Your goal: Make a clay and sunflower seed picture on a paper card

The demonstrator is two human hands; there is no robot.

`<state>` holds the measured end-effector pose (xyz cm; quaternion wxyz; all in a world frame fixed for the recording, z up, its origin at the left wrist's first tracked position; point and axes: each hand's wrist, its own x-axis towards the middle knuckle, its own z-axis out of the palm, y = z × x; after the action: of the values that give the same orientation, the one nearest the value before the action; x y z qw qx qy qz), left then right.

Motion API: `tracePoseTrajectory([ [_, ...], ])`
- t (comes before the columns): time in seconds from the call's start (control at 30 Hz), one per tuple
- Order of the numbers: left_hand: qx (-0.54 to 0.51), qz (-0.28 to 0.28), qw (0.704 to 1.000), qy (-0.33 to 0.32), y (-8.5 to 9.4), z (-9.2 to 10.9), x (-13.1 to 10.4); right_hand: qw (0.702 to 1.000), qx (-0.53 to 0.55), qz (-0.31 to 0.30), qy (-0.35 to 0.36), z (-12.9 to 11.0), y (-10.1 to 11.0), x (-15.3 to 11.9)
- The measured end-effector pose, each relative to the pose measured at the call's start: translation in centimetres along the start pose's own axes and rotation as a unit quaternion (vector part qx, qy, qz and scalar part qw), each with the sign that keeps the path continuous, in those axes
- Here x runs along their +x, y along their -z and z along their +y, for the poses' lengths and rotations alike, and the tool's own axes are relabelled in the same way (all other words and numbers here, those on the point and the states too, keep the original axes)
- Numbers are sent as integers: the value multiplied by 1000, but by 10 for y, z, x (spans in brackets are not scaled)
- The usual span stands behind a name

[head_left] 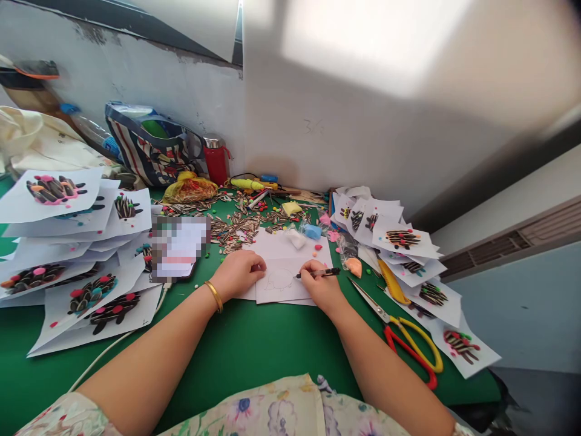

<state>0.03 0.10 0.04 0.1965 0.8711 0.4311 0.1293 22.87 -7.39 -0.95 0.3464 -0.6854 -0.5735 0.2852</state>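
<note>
My right hand (320, 283) is closed around a black pen (327, 272), its tip over a white sheet of paper (281, 293). On that sheet is a faint outline drawing of a rounded animal with short legs. My left hand (240, 272), with a gold bangle on the wrist, has curled fingers at the sheet's left edge, holding it. More white paper (267, 245) lies under and behind the sheet. Small lumps of white clay (296, 238) and blue clay (313, 231) in clear wrapping sit just beyond it.
Sunflower seeds (236, 227) are scattered behind the paper. Cards with seed animals are piled at left (91, 260) and right (403, 239). A phone (181, 248) lies left of my hand. Scissors (399, 327) and a yellow cutter (393, 281) lie right. A red flask (216, 160) stands behind.
</note>
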Motion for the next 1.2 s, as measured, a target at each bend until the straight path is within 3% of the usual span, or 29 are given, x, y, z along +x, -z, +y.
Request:
tracePoseTrajectory([
  [0.43, 0, -1, 1000, 0, -1, -1, 0, 999, 33, 17, 38, -9, 1, -6],
  [0.7, -1, 4, 1000, 0, -1, -1, -1, 990, 70, -77, 93, -26, -15, -20],
  [1.2, -3, 7, 1000, -1, -2, -1, -1, 988, 67, -89, 106, -24, -22, -17],
])
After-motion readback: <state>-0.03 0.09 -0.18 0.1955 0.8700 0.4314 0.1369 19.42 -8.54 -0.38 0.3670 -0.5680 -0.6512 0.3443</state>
